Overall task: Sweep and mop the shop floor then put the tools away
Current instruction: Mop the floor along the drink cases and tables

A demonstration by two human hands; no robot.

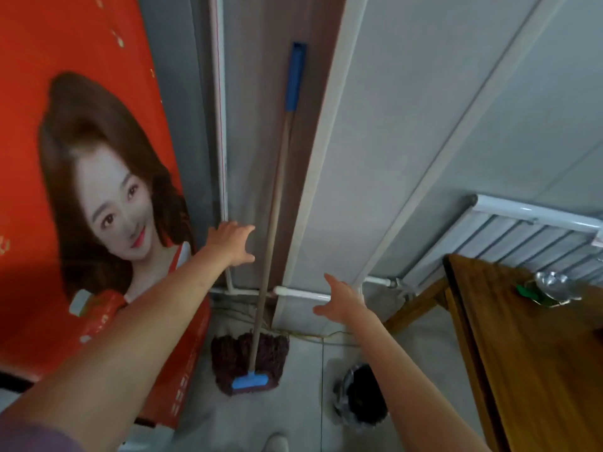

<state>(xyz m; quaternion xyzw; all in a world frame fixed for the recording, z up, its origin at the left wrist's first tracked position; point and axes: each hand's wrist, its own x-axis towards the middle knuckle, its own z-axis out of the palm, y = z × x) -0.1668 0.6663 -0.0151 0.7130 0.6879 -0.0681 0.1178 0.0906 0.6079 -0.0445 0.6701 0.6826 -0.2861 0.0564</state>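
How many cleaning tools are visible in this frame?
1: a mop leaning upright in the wall corner, its head on the floor, between the left hand and right hand, neither touching it. No broom shows; it may be out of view.

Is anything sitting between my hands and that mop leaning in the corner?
Nothing visible is. The left hand is open just left of the mop handle, and the right hand is open to its right, with only bare wall and a white pipe behind the handle.
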